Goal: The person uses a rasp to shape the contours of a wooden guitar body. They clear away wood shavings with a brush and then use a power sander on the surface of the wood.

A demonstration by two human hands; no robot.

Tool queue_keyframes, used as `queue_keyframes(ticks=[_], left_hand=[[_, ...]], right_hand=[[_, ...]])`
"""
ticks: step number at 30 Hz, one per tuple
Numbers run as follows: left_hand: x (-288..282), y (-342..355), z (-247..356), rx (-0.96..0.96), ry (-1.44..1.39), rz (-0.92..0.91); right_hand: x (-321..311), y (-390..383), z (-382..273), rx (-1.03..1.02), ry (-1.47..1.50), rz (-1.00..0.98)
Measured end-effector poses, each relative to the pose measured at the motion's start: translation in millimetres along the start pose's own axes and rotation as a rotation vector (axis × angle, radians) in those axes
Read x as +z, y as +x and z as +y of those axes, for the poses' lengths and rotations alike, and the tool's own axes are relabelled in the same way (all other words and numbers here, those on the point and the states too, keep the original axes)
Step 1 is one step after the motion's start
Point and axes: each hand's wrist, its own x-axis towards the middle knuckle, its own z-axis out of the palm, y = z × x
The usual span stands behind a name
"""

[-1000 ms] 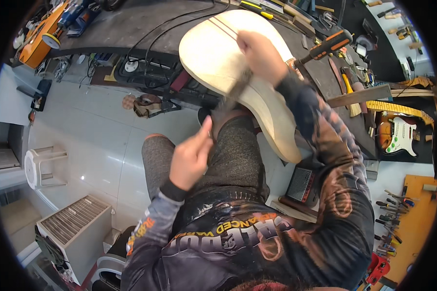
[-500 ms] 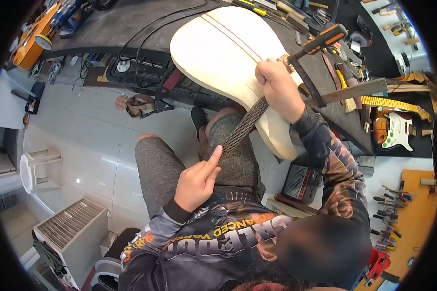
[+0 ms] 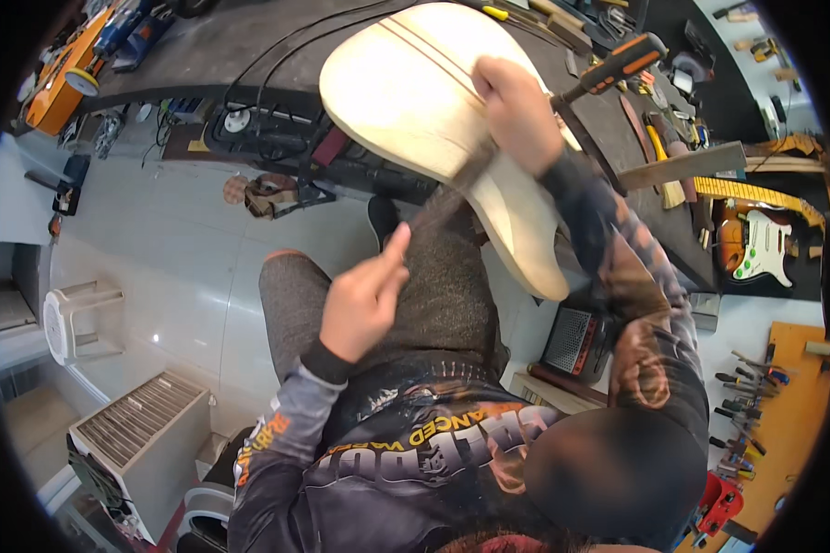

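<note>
- A long dark tool point(image 3: 475, 169), motion-blurred, slants from the upper right down to the lower left, linking the two hands and crossing the inward curve of a pale guitar body point(image 3: 383, 97).
- The body's long axis runs from its broad end at the upper left to a horn at the lower right, so the tool lies roughly across it.
- The right hand point(image 3: 524, 115) is the nearer one, over the body; its fingers are curled shut around the tool's upper end, the grip itself partly hidden.
- The left hand point(image 3: 361, 306) is off the body, over the lap, at the tool's lower end: index finger straight along it, other fingers curled. Whether they pinch it or only steady it, I cannot tell.
- The body lies partly on the bench point(image 3: 194, 69), overhanging its near edge above the right thigh point(image 3: 447, 300).
- An orange-and-black clamp handle point(image 3: 622, 64) stands just right of the body.
- A pale slatted box point(image 3: 161, 461) sits at the lower left; its inside does not show.
</note>
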Motion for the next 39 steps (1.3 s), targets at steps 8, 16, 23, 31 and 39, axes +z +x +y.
queue_keyframes(ticks=[8,16,23,31,39], left_hand=[[11,-44,8,-0.015,-0.086,-0.096],[7,-1,14,-0.107,-0.047,-0.085],[11,-6,17,-0.042,-0.091,-0.123],[3,-65,3,-0.062,-0.137,-0.192],[7,22,28,-0.179,-0.070,-0.113]], right_hand=[[-14,-58,-16,0.052,0.031,-0.113],[0,-3,10,-0.084,-0.103,-0.025],[-29,-30,2,0.015,0.005,-0.052],[-13,-79,-32,0.049,0.142,-0.139],[-14,-7,23,-0.003,-0.022,-0.037]])
